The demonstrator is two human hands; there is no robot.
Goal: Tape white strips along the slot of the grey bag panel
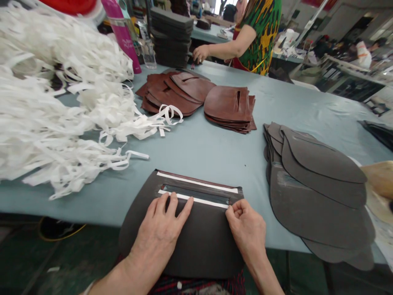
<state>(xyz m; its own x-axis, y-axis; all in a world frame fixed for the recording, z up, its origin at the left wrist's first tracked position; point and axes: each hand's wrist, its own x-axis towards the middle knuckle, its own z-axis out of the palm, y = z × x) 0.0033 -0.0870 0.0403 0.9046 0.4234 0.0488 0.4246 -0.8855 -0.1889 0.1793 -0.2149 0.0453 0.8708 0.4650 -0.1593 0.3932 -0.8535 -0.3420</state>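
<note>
Head view. One dark panel point(202, 250), slotted, lying across the near edge of the tabletop point(190, 147), lower part overhanging toward the lap. Slot point(196, 194) close to the panel's far edge; upper white strip point(196, 182) along its far side, lower white strip point(211, 203) along its near side. Left hand point(161, 229): fingers spread, tips at the lower white strip, nothing gripped. Right hand point(248, 225): fingers curled, thumb and forefinger pinched on the strip's right end.

Possible faults, by judgement: crooked lower white strip, from uneven pull at its right end; encroachment on the slot, from drift toward the rim; wrinkling, from slack between the two hands; slip or tilt of the panel, from pressure near the unsupported overhang; snagging, from a loose strip end point(138, 155) near the far left corner.

Edges and room: broad gap beyond the panel, up to the left brown stack point(172, 96) and right brown stack point(225, 104); narrower gap between right hand and grey stack point(316, 213), itself apparently reaching past the near edge; white strip heap point(27, 102) as limit on the left.
</note>
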